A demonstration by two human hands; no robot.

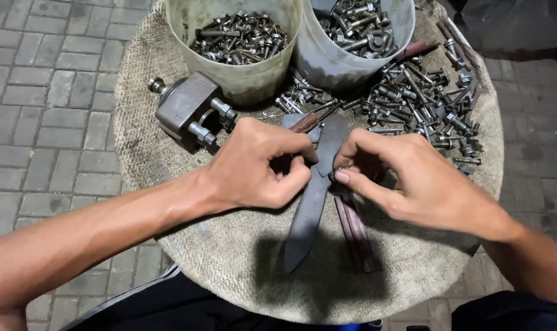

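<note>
Pinching something tiny (hidden by fingertips), left hand (pixel 260 165), right hand (pixel 407 181), over dark blade (pixel 309 214).

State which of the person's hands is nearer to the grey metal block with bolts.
Left. The left hand sits just right of the grey metal block, nearly beside it. The right hand lies farther off, beyond the dark metal blade.

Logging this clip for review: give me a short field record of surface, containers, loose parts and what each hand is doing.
surface: round cloth-covered table
containers: two buckets of bolts
loose parts: bolts and nuts, right rear
metal block, left of buckets
left hand: fingers pinched at flat dark blade
right hand: fingertips pinched beside blade
held item: too small to tell
</note>
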